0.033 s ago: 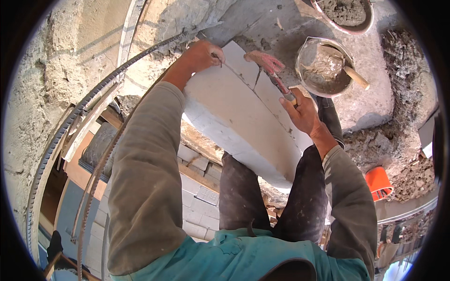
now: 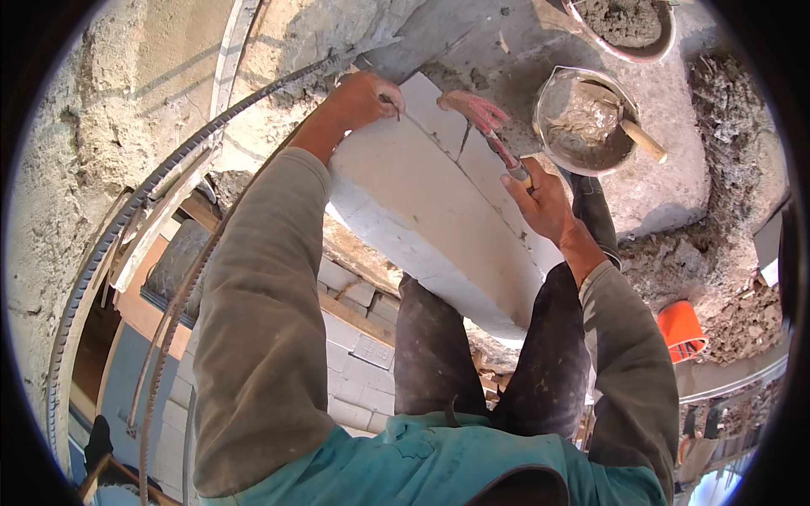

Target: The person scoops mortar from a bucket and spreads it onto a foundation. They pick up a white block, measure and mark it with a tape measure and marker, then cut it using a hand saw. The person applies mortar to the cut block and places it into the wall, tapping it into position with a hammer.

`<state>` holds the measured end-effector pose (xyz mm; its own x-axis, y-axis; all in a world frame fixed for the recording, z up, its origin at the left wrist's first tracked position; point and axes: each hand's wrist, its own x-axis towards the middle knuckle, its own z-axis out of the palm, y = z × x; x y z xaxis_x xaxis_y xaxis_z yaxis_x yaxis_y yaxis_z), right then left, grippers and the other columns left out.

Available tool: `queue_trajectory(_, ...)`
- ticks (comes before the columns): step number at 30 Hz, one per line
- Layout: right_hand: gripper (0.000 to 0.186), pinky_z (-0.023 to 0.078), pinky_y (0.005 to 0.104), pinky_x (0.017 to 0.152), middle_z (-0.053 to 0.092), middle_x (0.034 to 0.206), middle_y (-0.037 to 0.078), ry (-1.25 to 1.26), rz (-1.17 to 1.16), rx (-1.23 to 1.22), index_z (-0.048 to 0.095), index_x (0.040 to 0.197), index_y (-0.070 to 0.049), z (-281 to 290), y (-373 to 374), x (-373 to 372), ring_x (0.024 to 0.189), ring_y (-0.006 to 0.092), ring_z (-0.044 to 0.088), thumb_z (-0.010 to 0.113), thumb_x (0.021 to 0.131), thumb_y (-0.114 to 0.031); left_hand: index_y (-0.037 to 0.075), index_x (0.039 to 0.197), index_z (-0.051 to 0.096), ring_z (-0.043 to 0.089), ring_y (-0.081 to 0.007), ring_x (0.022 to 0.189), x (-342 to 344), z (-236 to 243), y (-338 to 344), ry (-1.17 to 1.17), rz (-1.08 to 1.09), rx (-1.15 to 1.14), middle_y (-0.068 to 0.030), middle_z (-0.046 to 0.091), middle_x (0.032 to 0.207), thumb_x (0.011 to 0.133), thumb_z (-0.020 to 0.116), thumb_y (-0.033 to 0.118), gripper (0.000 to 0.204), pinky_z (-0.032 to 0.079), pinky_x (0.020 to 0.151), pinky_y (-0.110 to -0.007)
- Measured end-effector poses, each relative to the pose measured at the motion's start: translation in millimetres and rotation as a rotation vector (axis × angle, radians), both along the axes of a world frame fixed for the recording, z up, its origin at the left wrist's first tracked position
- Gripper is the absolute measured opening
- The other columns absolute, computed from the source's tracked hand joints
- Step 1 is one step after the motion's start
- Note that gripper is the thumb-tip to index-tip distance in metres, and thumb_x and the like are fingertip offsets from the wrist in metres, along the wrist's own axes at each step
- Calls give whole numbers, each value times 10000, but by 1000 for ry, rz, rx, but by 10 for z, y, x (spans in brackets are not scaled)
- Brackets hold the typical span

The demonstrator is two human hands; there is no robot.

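A large white building block (image 2: pixel 422 202) lies slanted in front of me, above my dark trouser legs. My left hand (image 2: pixel 359 99) rests on its far upper corner, fingers pinched on a thin pencil-like thing whose tip touches the block. A thin dark line (image 2: pixel 430 135) runs across the block's top face from that tip. My right hand (image 2: pixel 540 198) sits at the block's right edge and grips the handle of a trowel-like tool (image 2: pixel 481 118). Its reddish blade lies on the far end of the block.
A metal bowl of grey mortar (image 2: pixel 557 88) with a wooden-handled tool stands beyond the block, a second mortar tub (image 2: pixel 658 38) behind it. Curved rebar (image 2: pixel 169 177) runs along the rough wall at left. An orange bucket (image 2: pixel 683 329) and rubble lie right; white blocks (image 2: pixel 363 354) lie below.
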<state>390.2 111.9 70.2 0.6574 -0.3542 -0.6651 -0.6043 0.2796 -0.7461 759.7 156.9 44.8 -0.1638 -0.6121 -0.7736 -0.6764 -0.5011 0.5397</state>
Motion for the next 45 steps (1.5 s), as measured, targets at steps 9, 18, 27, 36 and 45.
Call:
queue_trajectory(9, 374, 488, 456, 575, 619, 659, 213, -103, 51, -100, 535, 1103, 9, -200, 169, 298, 634, 418, 652, 614, 976, -334, 71, 965, 752, 688, -244, 801, -53, 19, -44, 28, 24, 29, -135, 735, 882, 791, 764, 96, 175, 529, 771, -347)
queue_trajectory(18, 365, 498, 492, 616, 633, 689, 237, -72, 157, -142, 544, 1123, -2, 2, -1, 372, 707, 459, 655, 619, 969, -325, 50, 946, 733, 642, -159, 742, -87, 32, -76, -19, -52, 15, -73, 709, 838, 781, 761, 33, 169, 516, 714, -316)
queue_trajectory(27, 345, 509, 449, 637, 630, 699, 225, -23, 55, -66, 553, 1112, 1, 36, 20, 336, 700, 427, 654, 620, 972, -307, 69, 1031, 739, 663, -336, 847, -66, 17, -66, 2, 2, 42, -167, 719, 952, 818, 782, 176, 242, 518, 794, -382)
queue_trajectory(36, 363, 494, 483, 609, 622, 688, 251, -19, 115, -63, 552, 1069, 17, 39, 28, 374, 690, 442, 659, 613, 974, -328, 63, 1052, 734, 672, -301, 867, -123, 58, -116, -4, 14, 128, -174, 721, 953, 831, 767, 109, 228, 514, 805, -380)
queue_trajectory(45, 356, 481, 482, 582, 607, 650, 239, -32, 89, -87, 545, 1042, 23, 34, 58, 356, 650, 442, 647, 604, 979, -322, 83, 1048, 745, 678, -297, 874, -202, 208, -272, -101, -5, 170, -175, 720, 956, 828, 767, 105, 222, 516, 806, -381)
